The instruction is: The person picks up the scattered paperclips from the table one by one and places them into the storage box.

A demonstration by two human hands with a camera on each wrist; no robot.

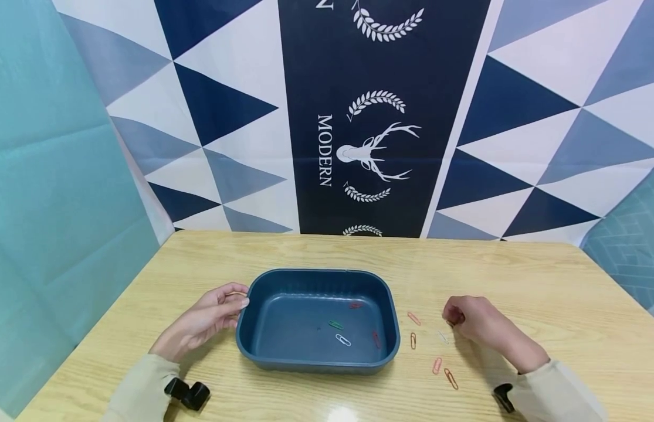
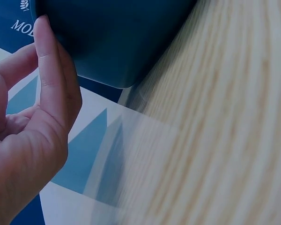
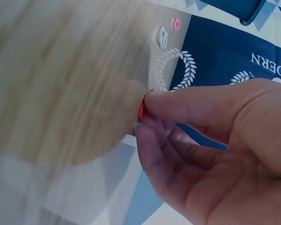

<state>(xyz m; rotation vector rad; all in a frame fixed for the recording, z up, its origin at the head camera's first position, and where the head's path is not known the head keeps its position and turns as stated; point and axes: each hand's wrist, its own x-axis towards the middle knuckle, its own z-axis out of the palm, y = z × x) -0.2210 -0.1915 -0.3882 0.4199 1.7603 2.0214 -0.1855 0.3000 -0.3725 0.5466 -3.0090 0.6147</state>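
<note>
A dark blue plastic basin (image 1: 316, 366) stands on the table with a green paper clip (image 1: 335, 324), a white paper clip (image 1: 343, 340) and two red ones inside. At its left side my left hand (image 1: 207, 316) holds the rim, the thumb at the edge and fingers against the outer wall (image 2: 117, 56). To the right of the basin, my right hand (image 1: 477, 322) is low over the tabletop. Between its thumb and fingertips it pinches a red paper clip (image 3: 142, 110), mostly covered by the fingers.
Loose on the wooden table (image 1: 284, 249), between basin and right hand, lie two pink paper clips (image 1: 437, 366), two reddish ones (image 1: 450, 378) and a white one (image 1: 443, 337). A patterned cloth (image 1: 369, 193) hangs behind the table's back edge.
</note>
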